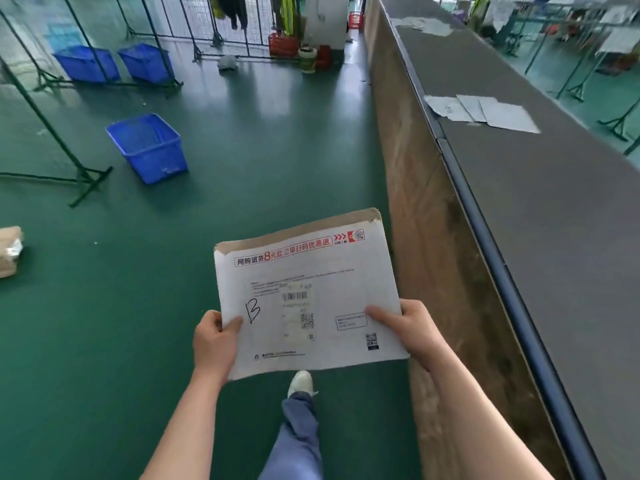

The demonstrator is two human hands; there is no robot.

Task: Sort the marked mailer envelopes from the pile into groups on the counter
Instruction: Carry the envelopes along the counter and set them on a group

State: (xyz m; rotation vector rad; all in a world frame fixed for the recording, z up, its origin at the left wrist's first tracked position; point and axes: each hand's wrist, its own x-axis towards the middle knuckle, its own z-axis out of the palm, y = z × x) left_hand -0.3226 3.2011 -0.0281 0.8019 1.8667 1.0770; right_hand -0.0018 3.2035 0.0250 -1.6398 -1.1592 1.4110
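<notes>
Both forearms reach in from the bottom edge of the frame, bare, angled inward toward the lower centre. Left hand (213, 342) grips the lower-left edge of a mailer envelope (308, 296): thumb lies on top of the printed face, fingers curled beneath and out of sight. Right hand (410, 332) grips the lower-right edge the same way, thumb flat on top pointing toward frame left, fingers hidden under.

Envelope held flat, face up, in the lower centre of the frame, above the green floor (242, 150). White face with a red banner along its far edge, barcode and QR labels mid-sheet, handwritten "13" near the left thumb. Torn brown flap along the far edge.

Long grey counter (554, 220) runs up the right side of the frame, apart from the held envelope. A group of pale envelopes (481, 112) lies overlapped on it in the upper right; another pale group (422, 25) farther up, blurred.

One blue-trousered leg and white shoe (300, 382) below the envelope. Blue basket (149, 147) on the floor, centre left; two more blue bins (114, 62) upper left.
</notes>
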